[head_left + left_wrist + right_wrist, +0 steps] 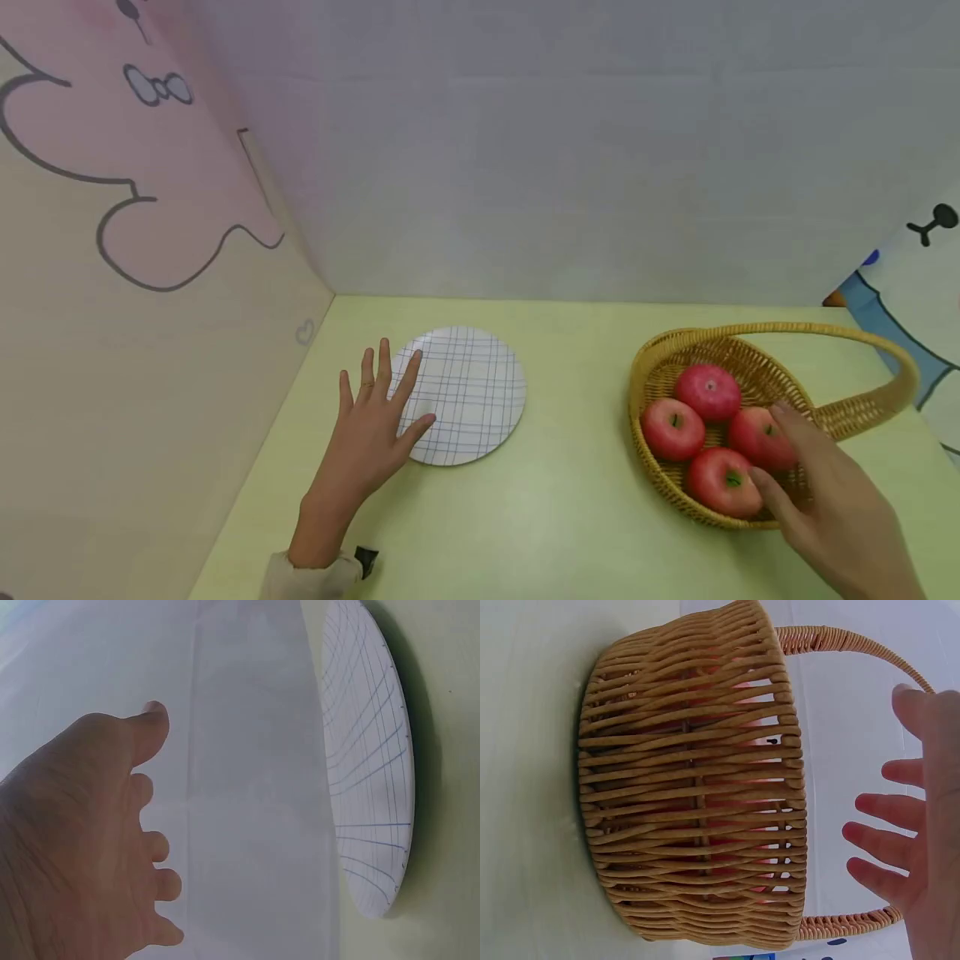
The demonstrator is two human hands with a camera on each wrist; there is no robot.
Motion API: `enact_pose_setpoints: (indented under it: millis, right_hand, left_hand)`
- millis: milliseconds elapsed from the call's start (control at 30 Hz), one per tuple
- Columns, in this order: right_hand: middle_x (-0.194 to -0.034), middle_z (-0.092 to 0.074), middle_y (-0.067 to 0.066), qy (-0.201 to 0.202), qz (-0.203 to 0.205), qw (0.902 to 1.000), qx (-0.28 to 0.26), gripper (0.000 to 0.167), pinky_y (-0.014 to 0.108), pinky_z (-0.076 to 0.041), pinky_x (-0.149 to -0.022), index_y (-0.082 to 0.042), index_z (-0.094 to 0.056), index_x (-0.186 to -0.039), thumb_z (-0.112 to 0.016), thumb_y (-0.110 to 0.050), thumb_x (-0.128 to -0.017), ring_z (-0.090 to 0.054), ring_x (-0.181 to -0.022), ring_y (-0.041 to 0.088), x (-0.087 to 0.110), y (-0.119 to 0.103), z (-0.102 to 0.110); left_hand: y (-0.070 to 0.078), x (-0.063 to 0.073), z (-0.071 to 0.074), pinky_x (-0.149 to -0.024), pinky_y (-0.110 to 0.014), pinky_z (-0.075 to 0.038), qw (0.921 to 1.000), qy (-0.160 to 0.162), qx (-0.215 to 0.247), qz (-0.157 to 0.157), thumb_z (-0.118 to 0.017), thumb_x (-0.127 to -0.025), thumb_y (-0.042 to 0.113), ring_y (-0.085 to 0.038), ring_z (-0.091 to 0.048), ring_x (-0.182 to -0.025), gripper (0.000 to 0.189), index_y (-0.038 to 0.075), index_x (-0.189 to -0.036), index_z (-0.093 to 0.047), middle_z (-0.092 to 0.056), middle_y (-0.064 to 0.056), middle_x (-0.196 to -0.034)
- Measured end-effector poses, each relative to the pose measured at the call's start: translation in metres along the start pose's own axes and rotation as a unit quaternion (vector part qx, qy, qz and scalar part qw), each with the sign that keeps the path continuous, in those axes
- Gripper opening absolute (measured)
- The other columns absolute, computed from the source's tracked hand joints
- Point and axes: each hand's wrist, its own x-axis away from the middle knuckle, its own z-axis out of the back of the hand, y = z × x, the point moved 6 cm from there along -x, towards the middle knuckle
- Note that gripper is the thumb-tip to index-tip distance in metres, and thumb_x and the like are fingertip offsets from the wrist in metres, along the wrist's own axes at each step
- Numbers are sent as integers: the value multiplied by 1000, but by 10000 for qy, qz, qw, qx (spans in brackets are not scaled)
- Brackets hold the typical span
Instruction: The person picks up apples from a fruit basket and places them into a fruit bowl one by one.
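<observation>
My left hand [367, 442] hovers at the near left edge of a round white plate with blue checked lines [472, 400], fingers spread and holding nothing. In the left wrist view the plate [371, 765] stands apart from the hand [90, 840]. On the right, a wicker basket [637, 392] holds several red apples [675, 429]. My right hand [840, 500] is over the basket's near right rim, close to an apple [757, 437]. The right wrist view shows its fingers [889, 840] extended above the rim, gripping nothing; the basket's side [690, 787] hides most of the apples.
The basket's arched handle [892, 392] leans out to the right. Behind the pale yellow table [577, 500] rises a grey-white wall [570, 167]. A panel with cartoon drawings [150, 375] borders the left, and another cartoon print [907, 333] lies at the right.
</observation>
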Motion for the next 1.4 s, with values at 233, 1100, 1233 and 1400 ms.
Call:
enact_pose_setpoints:
  millis: [233,1100,1233,1400]
  right_hand:
    - [-136,-64,30,939,-559,9940,81,60,-1,-16,-114,-11,-55,-151,-62,-46,-103,-55,-143,24,8,2,14]
    - [-121,-71,30,1343,-3344,9328,-38,35,-11,-27,-64,0,-68,-131,-61,-10,-99,-32,-86,-37,35,38,11]
    - [-130,-70,26,1173,-3685,9221,-140,37,-10,-30,-62,-3,-67,-135,-61,-12,-100,-33,-85,-36,39,45,7]
    - [-141,-67,17,1048,-4133,9038,-366,39,-9,-33,-65,-8,-65,-140,-62,-14,-101,-38,-87,-33,47,55,3]
  left_hand:
    - [17,-10,11,-127,-70,-13,9977,586,148,-315,-63,-101,49,-40,-25,-160,96,25,-169,1,4,-16,-177]
    - [114,-29,19,-110,-40,-51,9603,949,1872,-1835,-70,-99,35,-19,-59,-135,55,19,-150,-55,-61,5,-149]
    - [130,-31,15,-111,-36,-51,9514,722,2236,-1990,-71,-100,35,-15,-58,-135,52,19,-147,-57,-61,6,-147]
    - [153,-34,5,-113,-33,-49,9438,406,2481,-2144,-68,-101,37,-12,-56,-136,51,21,-148,-56,-61,8,-146]
